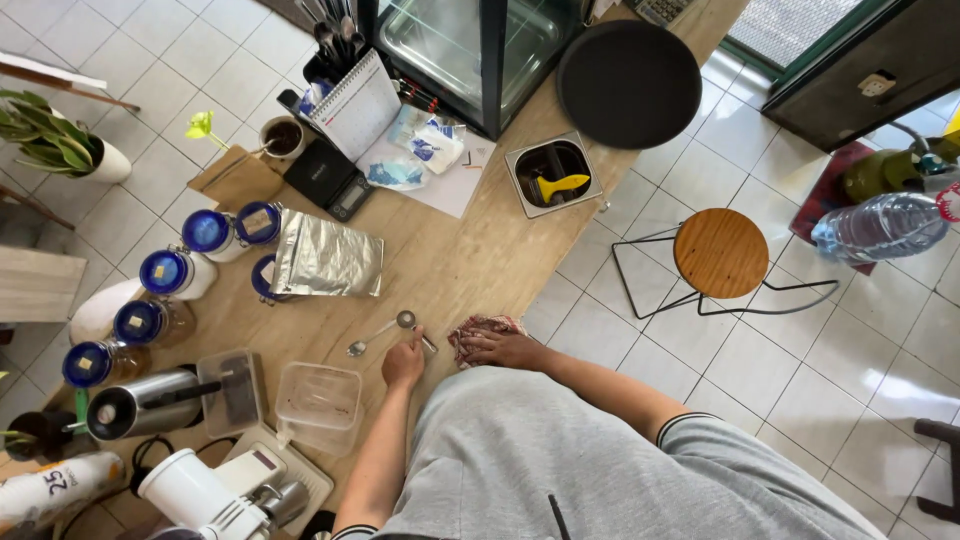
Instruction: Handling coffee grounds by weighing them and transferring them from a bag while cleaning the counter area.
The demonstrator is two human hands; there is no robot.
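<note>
- Low centre of frame, left hand (403, 362) grips a metal tool handle beside the double-ended measuring spoon (381, 332) on the bench (450, 262).
- Right hand (497, 347) presses flat on a reddish cloth (484, 328) at bench edge.

Cloth (482, 328) mostly under right hand (505, 348)

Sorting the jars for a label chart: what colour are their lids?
The jar lids are blue, clearest in the head view.
</note>
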